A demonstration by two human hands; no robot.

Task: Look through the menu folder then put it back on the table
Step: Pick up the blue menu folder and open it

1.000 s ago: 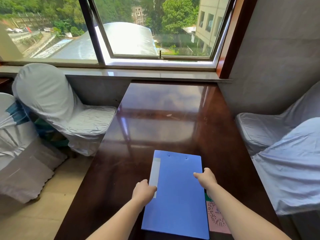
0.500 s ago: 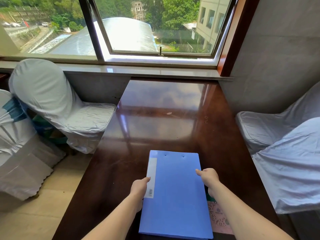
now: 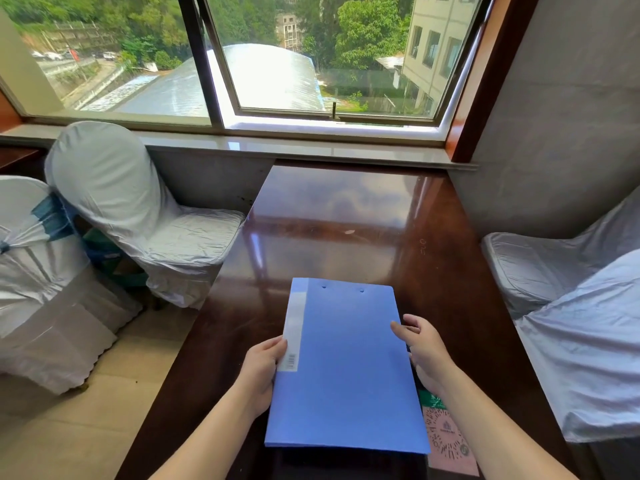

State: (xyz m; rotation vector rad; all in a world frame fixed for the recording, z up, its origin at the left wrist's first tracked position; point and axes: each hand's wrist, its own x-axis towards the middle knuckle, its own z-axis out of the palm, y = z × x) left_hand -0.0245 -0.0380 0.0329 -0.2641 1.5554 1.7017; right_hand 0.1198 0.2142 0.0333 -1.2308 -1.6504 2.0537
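The closed blue menu folder (image 3: pixel 346 368) is held just above the near end of the dark glossy wooden table (image 3: pixel 346 220), its near edge lifted and casting a shadow. A white label strip runs down its left side. My left hand (image 3: pixel 263 372) grips the folder's left edge, thumb on the label. My right hand (image 3: pixel 420 351) holds the right edge with the fingers partly spread along it.
A pink card with a round printed code (image 3: pixel 446 434) lies on the table under the folder's right corner. White-covered chairs stand at the left (image 3: pixel 138 209) and right (image 3: pixel 571 306). A window with its stone sill (image 3: pixel 311 150) lies beyond the table's far end.
Both hands have taken hold of the folder's side edges and raised its near end off the table, drawing it slightly toward me. The camera has tilted a little.
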